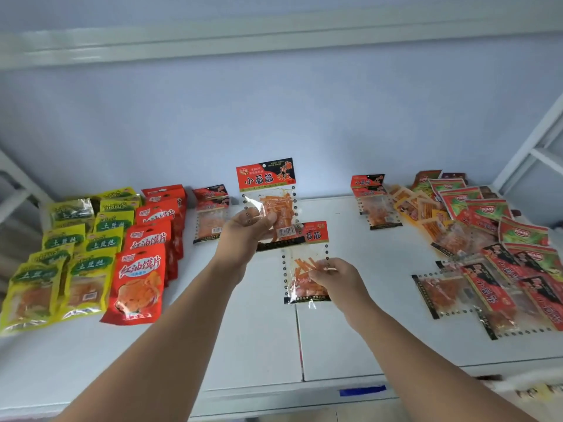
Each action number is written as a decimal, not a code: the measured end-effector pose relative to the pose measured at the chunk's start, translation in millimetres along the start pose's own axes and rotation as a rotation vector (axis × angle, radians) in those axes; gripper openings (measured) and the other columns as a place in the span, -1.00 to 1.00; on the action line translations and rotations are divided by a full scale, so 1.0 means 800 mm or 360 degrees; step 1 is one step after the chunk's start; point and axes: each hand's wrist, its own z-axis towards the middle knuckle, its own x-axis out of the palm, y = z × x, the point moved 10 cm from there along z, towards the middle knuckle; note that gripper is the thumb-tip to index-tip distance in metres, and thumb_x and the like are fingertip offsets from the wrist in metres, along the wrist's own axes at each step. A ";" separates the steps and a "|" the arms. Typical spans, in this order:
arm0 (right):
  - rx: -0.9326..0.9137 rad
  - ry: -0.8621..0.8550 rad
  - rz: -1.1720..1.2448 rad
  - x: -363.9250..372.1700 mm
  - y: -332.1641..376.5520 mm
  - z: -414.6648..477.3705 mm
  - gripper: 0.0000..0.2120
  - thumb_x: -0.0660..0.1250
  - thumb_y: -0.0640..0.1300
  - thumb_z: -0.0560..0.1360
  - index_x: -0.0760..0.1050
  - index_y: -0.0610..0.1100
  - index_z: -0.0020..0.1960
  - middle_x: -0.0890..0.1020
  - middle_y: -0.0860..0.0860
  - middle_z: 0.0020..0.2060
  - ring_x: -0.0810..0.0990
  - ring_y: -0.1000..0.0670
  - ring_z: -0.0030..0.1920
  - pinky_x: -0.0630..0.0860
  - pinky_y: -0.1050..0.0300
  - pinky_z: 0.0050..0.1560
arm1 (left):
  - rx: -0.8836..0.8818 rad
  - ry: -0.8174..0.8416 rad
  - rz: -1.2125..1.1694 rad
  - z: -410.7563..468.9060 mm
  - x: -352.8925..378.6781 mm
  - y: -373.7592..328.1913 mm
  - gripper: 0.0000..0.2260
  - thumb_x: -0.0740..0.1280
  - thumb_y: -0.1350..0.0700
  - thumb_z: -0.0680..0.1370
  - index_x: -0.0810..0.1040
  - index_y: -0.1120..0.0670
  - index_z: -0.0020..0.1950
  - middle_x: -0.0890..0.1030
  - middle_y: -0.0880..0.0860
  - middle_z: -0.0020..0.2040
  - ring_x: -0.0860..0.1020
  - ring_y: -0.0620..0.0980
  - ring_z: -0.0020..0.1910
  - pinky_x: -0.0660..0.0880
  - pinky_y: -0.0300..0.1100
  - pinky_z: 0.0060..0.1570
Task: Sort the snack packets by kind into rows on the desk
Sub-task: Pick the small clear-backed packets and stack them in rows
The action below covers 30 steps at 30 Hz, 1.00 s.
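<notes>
My left hand (248, 228) holds a clear packet with a red-and-black header and orange strips (269, 196) upright above the white desk (249, 336). My right hand (333, 277) grips a second packet of the same kind (307, 269), low over the desk's middle. At the left lie two rows of yellow-green packets (61, 254) and a row of red packets (146, 269). Beside them sits a short stack of the clear red-header packets (210, 214). An unsorted heap of mixed packets (487, 245) covers the desk's right side.
Another small stack of clear packets (373, 202) lies at the back right of centre. A pale blue wall (274, 117) rises behind the desk, with a white frame (530, 147) at the right. A blue tape strip (362, 390) marks the desk's front edge.
</notes>
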 end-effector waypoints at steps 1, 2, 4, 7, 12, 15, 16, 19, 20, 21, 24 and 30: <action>0.0009 -0.0024 -0.0006 0.011 0.002 0.005 -0.89 0.45 -0.19 0.51 0.59 -0.07 0.03 0.74 0.13 -0.25 0.71 0.19 -0.30 0.46 0.39 -0.41 | 0.0000 0.0004 0.0002 0.008 -0.014 0.000 -0.76 0.50 0.03 0.54 0.67 0.08 0.17 0.75 0.06 0.09 0.72 0.04 0.06 0.53 0.04 0.23; 0.0022 -0.0055 0.0003 0.022 0.003 0.009 -0.89 0.45 -0.19 0.51 0.59 -0.08 0.02 0.74 0.09 -0.23 0.71 0.19 -0.29 0.47 0.36 -0.39 | -0.0004 0.0007 0.0010 0.015 -0.029 0.001 -0.77 0.50 0.04 0.54 0.66 0.08 0.16 0.75 0.06 0.09 0.72 0.03 0.06 0.53 0.03 0.23; 0.0029 -0.0091 0.0067 0.052 0.007 0.020 -0.90 0.43 -0.23 0.52 0.58 -0.12 0.02 0.75 0.06 -0.23 0.72 0.15 -0.28 0.47 0.37 -0.41 | -0.0007 -0.0007 0.0022 0.030 -0.066 0.004 -0.77 0.50 0.06 0.53 0.66 0.08 0.15 0.75 0.06 0.09 0.72 0.02 0.04 0.54 -0.01 0.21; 0.0053 -0.0146 0.0071 0.100 0.012 0.037 -0.90 0.43 -0.21 0.52 0.58 -0.12 0.02 0.75 0.06 -0.23 0.74 0.08 -0.22 0.53 0.31 -0.33 | -0.0041 -0.0055 0.0047 0.049 -0.129 0.017 -0.77 0.49 0.06 0.55 0.65 0.10 0.16 0.75 0.04 0.06 0.72 -0.01 0.02 0.53 -0.07 0.12; 0.0088 -0.0305 0.0166 0.153 0.002 0.059 -0.92 0.45 -0.17 0.50 0.59 -0.04 -0.03 0.74 0.00 -0.18 0.73 0.04 -0.20 0.51 0.15 -0.23 | -0.0218 -0.0184 0.0209 0.068 -0.219 0.068 -0.86 0.40 0.05 0.62 0.69 0.08 0.09 0.77 -0.03 -0.04 0.73 -0.11 -0.12 0.52 -0.04 0.06; 0.0125 -0.0423 0.0191 0.159 -0.004 0.059 -0.93 0.44 -0.19 0.49 0.60 -0.06 -0.04 0.72 0.06 -0.28 0.68 0.11 -0.31 0.45 0.18 -0.32 | -0.0335 -0.0257 0.0278 0.074 -0.252 0.092 -0.86 0.41 0.04 0.61 0.70 0.07 0.05 0.77 -0.06 -0.08 0.74 -0.11 -0.13 0.48 -0.16 -0.08; 0.0128 -0.0443 0.0192 0.160 -0.004 0.061 -0.93 0.43 -0.20 0.49 0.61 -0.08 -0.04 0.72 0.06 -0.28 0.67 0.12 -0.32 0.44 0.19 -0.34 | -0.0351 -0.0266 0.0295 0.078 -0.258 0.097 -0.88 0.42 0.04 0.61 0.70 0.06 0.04 0.77 -0.07 -0.09 0.74 -0.10 -0.11 0.48 -0.17 -0.09; 0.0118 -0.0456 0.0198 0.163 0.007 0.075 -0.93 0.41 -0.22 0.51 0.61 -0.10 -0.03 0.72 0.01 -0.22 0.67 0.11 -0.32 0.45 0.18 -0.33 | -0.0374 -0.0276 0.0330 0.096 -0.265 0.102 -0.93 0.43 0.06 0.60 0.68 0.02 0.03 0.76 -0.11 -0.12 0.74 -0.13 -0.16 0.48 -0.21 -0.13; 0.0111 -0.0447 0.0194 0.165 0.011 0.081 -0.94 0.41 -0.22 0.51 0.60 -0.09 -0.03 0.71 0.00 -0.20 0.66 0.09 -0.31 0.46 0.18 -0.32 | -0.0383 -0.0270 0.0338 0.104 -0.265 0.105 -0.94 0.44 0.06 0.59 0.67 0.01 0.03 0.76 -0.12 -0.13 0.73 -0.14 -0.17 0.48 -0.22 -0.15; 0.0101 -0.0432 0.0180 0.168 0.014 0.088 -0.94 0.41 -0.21 0.52 0.60 -0.09 -0.03 0.71 0.00 -0.20 0.66 0.08 -0.30 0.47 0.18 -0.31 | -0.0396 -0.0267 0.0351 0.111 -0.266 0.109 -0.94 0.45 0.06 0.59 0.66 0.00 0.04 0.76 -0.13 -0.13 0.73 -0.14 -0.18 0.49 -0.23 -0.16; 0.0080 -0.0365 0.0067 0.185 0.015 0.103 -0.93 0.42 -0.21 0.52 0.60 -0.07 -0.04 0.71 0.07 -0.23 0.67 0.17 -0.31 0.49 0.20 -0.30 | -0.0473 -0.0294 0.0417 0.130 -0.273 0.126 -0.95 0.47 0.08 0.57 0.66 -0.01 0.02 0.76 -0.10 -0.15 0.74 -0.08 -0.14 0.58 -0.21 -0.13; 0.0119 -0.0184 -0.0042 0.223 0.000 0.124 -0.93 0.45 -0.26 0.50 0.61 -0.15 -0.04 0.73 0.07 -0.33 0.71 0.14 -0.31 0.45 0.44 -0.42 | -0.0710 -0.0382 0.0453 0.150 -0.280 0.168 -0.93 0.48 0.14 0.56 0.65 0.06 0.02 0.76 0.04 -0.13 0.75 0.04 -0.14 0.69 -0.06 -0.06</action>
